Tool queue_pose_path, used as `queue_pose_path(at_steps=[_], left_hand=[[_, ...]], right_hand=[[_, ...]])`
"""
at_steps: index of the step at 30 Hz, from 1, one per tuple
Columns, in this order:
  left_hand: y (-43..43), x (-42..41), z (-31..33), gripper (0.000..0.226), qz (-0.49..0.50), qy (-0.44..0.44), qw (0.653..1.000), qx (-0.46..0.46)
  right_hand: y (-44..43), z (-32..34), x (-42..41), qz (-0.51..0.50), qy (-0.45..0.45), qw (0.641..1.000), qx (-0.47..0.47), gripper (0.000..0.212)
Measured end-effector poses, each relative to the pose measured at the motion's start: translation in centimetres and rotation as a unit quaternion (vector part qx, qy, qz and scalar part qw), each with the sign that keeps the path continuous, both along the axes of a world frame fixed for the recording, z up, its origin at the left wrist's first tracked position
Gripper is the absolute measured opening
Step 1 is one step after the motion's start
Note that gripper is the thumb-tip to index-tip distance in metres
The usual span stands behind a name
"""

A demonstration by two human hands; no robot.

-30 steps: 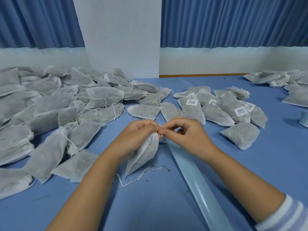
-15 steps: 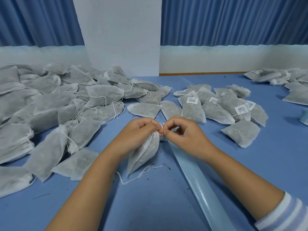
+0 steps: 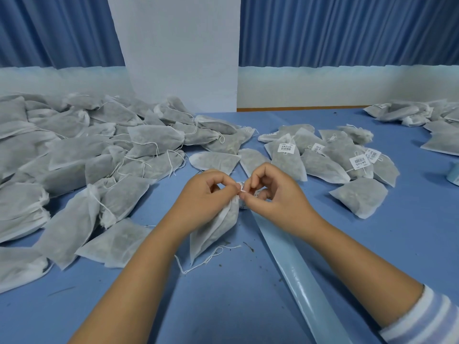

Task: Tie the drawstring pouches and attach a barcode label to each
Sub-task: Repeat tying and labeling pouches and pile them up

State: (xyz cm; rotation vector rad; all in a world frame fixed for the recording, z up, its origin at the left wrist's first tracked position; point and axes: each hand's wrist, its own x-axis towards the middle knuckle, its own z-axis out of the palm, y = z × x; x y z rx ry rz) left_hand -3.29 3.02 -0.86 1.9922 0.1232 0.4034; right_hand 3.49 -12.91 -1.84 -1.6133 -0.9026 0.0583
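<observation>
A white mesh pouch [image 3: 213,232] with dark filling hangs from my left hand [image 3: 202,198], which grips its gathered neck above the blue table. My right hand [image 3: 275,194] pinches the white drawstring at the same neck, fingertips touching those of the left. The loose string end [image 3: 211,256] trails on the table below the pouch. A small white label shows partly between my hands, mostly hidden. To the right lies a group of pouches with barcode labels [image 3: 323,157]. A large heap of unlabelled pouches [image 3: 74,157] fills the left side.
A pale blue strip of label backing [image 3: 298,269] runs from my hands toward the lower right. More pouches [image 3: 422,115] lie at the far right, and a pale blue roll [image 3: 453,175] sits at the right edge. A white pillar and blue curtains stand behind the table.
Both hands have stayed at the pouch neck; the fingers have shifted slightly, opening a small gap around the string. The view has tilted up a little.
</observation>
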Motion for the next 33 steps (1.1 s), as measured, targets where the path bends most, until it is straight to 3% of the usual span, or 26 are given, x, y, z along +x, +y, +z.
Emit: queue_pose_path(at_steps=[3, 7, 9, 12, 17, 20, 28, 33], left_hand=[[0.2, -0.1, 0.0, 0.019, 0.015, 0.004, 1.000, 0.016], [0.1, -0.2, 0.1, 0.024, 0.011, 0.014, 0.999, 0.050], [0.2, -0.2, 0.1, 0.022, 0.006, 0.014, 0.998, 0.063], [0.6, -0.1, 0.0, 0.017, 0.008, 0.010, 0.997, 0.072], [1.0, -0.2, -0.2, 0.009, -0.014, 0.010, 0.997, 0.074], [1.0, -0.2, -0.2, 0.011, -0.039, 0.001, 0.998, 0.054], [0.5, -0.4, 0.4, 0.031, -0.069, 0.051, 0.996, -0.020], [0.1, -0.4, 0.5, 0.032, -0.066, 0.070, 0.994, -0.053]], right_hand=[[-0.2, -0.1, 0.5, -0.020, -0.033, 0.999, -0.023, 0.021], [-0.1, -0.4, 0.6, -0.058, -0.192, 0.975, -0.096, 0.020], [-0.1, -0.5, 0.7, -0.071, -0.228, 0.964, -0.116, 0.015], [-0.2, -0.4, 0.7, -0.072, -0.191, 0.971, -0.128, 0.011], [-0.3, 0.3, 0.8, 0.002, 0.019, 0.993, -0.114, 0.013], [-0.4, 0.8, 0.9, 0.030, 0.076, 0.992, -0.101, 0.010], [-0.4, 0.2, 0.9, -0.006, 0.015, 0.998, -0.061, 0.008], [-0.4, 0.1, 0.5, -0.009, -0.051, 0.998, -0.037, 0.020]])
